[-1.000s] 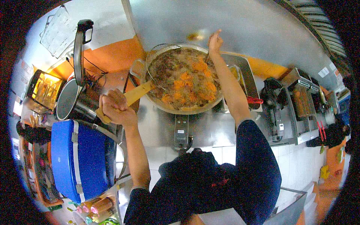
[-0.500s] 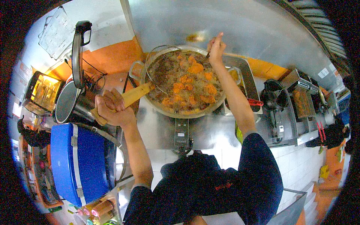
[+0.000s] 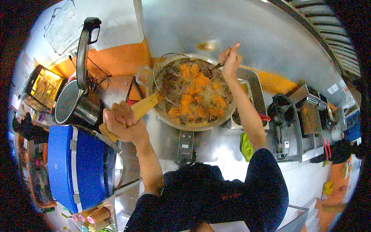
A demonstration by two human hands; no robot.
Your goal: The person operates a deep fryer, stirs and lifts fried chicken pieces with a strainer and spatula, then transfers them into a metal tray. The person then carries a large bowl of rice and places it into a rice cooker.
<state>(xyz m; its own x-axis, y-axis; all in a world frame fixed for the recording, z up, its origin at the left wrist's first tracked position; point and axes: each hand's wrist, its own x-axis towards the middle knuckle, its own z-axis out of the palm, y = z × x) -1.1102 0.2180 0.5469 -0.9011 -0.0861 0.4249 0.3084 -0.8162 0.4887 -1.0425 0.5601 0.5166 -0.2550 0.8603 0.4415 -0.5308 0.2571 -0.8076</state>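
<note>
A wide metal pan (image 3: 181, 125) stands ahead of me, full of bubbling oil with several orange-brown fried pieces (image 3: 201, 80) in it. My left hand (image 3: 123, 120) is closed round the thick wooden handle of a wire skimmer (image 3: 146, 106). The skimmer's round wire basket lies over the left side of the pan, its near part in or just above the oil. Over the pan's far right rim, my right hand (image 3: 230, 62) grips a dark utensil (image 3: 215, 68) whose slotted or pronged head reaches among the pieces. Its exact kind is unclear.
Left of the pan stand a tall dark pot with a raised lid (image 3: 66, 102), a lit glass cabinet (image 3: 45, 87) and a blue box (image 3: 63, 166). A metal tray (image 3: 253, 96) adjoins the pan's right side; a black pan (image 3: 282, 108) sits farther right. A metal wall rises behind.
My right hand has shifted slightly, and the dark utensil's head now shows among the fried pieces. More pieces appear bunched toward the pan's middle. The skimmer stays at the left. The whole view has shifted slightly.
</note>
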